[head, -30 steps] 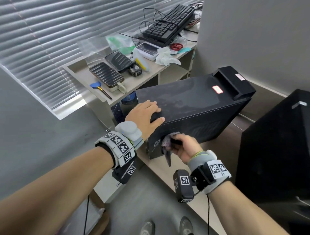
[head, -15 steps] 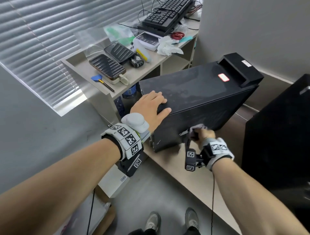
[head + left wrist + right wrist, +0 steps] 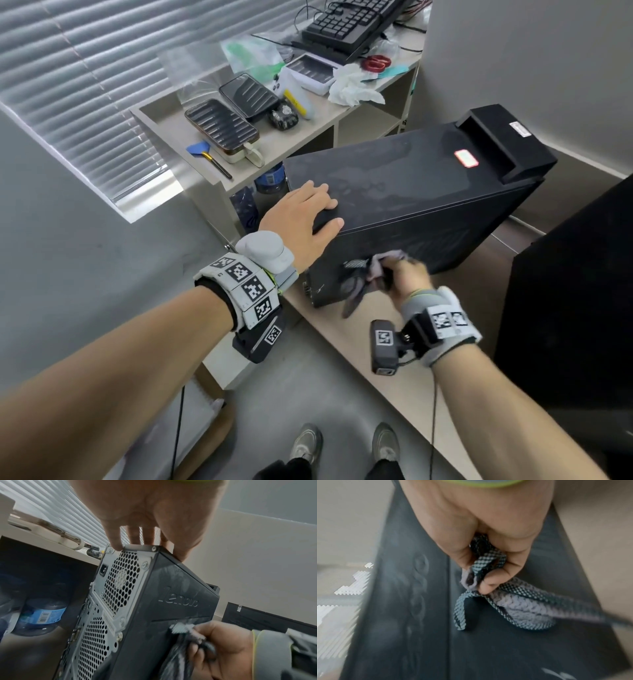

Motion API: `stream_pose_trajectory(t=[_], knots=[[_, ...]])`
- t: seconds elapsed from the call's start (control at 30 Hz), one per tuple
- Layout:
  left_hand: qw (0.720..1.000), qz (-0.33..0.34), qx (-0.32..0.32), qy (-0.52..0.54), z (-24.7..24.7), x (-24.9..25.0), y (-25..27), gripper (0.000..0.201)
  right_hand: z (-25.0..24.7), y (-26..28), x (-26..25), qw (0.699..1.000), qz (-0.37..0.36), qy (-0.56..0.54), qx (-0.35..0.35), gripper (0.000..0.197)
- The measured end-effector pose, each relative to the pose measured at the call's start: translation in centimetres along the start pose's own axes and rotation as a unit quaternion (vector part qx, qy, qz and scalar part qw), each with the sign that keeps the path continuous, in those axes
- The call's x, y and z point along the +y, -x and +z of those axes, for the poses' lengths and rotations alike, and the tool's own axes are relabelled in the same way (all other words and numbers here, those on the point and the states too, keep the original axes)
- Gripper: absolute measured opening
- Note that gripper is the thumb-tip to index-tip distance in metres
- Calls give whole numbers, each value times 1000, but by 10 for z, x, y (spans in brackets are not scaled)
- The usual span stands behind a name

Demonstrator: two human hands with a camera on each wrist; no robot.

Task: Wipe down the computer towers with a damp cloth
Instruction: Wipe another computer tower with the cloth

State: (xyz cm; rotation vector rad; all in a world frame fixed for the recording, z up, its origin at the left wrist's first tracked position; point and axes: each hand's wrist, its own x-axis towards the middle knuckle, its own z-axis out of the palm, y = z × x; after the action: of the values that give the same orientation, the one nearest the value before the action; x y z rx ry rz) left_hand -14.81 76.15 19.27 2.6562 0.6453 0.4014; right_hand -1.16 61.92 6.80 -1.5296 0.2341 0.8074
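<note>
A black computer tower [image 3: 411,192] stands on a low beige ledge [image 3: 363,346], its metal rear panel [image 3: 120,582] toward me. My left hand [image 3: 305,212] rests on its top rear corner, fingers [image 3: 116,543] reaching the back edge and the thumb at the side edge. Lower down, my right hand [image 3: 404,277] grips a bunched grey cloth [image 3: 363,284] against the dusty side panel [image 3: 419,615]. The cloth [image 3: 505,601] hangs loose from my fist [image 3: 488,534]. The cloth [image 3: 181,627] sits below the raised logo.
A second black tower [image 3: 565,291] stands close on the right. A shelf unit [image 3: 164,116] behind holds phones, a keyboard [image 3: 349,24], scissors and tissue. Water bottles [image 3: 41,616] sit underneath. Window blinds are on the left and my shoes [image 3: 305,445] on the grey floor.
My right hand has slid the cloth along the side panel, a little away from the rear edge. My left hand has stayed on the top corner.
</note>
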Motion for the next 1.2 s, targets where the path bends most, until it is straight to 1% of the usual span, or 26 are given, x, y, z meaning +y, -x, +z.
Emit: stream_pose_trajectory(t=[0.07,0.13,0.2,0.23,0.27,0.33,0.43,0.5,0.53,0.63,0.8,0.87,0.9,0.97,1.0,1.1,1.17,1.2], knots=[[1000,-9,15,3,2,2,0,35,-18,1,-27,999,-28,-33,16,14],[1000,-18,24,4,4,4,0,32,-31,-5,-34,999,-26,-30,19,17],[999,-26,29,3,5,7,1,31,-37,-11,-27,1000,-4,7,22,17],[999,-29,29,4,6,8,1,31,-37,-16,-19,999,19,28,16,17],[999,-30,29,3,7,9,1,31,-34,-18,-11,998,38,43,4,17],[999,-32,35,0,8,11,2,31,-14,-6,-3,996,61,50,-36,17],[999,-35,31,-1,6,10,2,32,21,32,-8,994,65,-12,-91,20],[999,-29,16,-7,2,8,1,33,29,44,-20,991,59,-29,-114,11],[1000,-24,6,-8,-1,7,0,33,26,45,-26,991,55,-42,-119,10],[1000,-11,-22,-6,-5,3,1,35,20,39,-29,990,64,-78,-103,10],[999,19,-37,13,-7,-4,0,37,30,39,-3,995,71,-23,-62,9],[998,42,-53,1,-9,-12,-1,39,27,38,-8,996,56,-26,-67,8],[997,57,-53,-9,-9,-15,0,44,25,39,-12,995,45,-41,-73,10],[996,78,-41,-32,-9,-21,3,53,25,44,-18,992,33,-83,-89,10],[995,81,-33,-42,-9,-19,4,55,25,46,-18,990,27,-93,-98,10],[994,88,-26,-61,-10,-20,4,56,42,48,3,992,34,-61,-103,9],[994,90,-30,-57,-10,-22,4,56,60,40,27,993,58,-42,-91,7],[994,89,-26,-52,-9,-20,5,56,65,34,37,993,74,-32,-82,9]])
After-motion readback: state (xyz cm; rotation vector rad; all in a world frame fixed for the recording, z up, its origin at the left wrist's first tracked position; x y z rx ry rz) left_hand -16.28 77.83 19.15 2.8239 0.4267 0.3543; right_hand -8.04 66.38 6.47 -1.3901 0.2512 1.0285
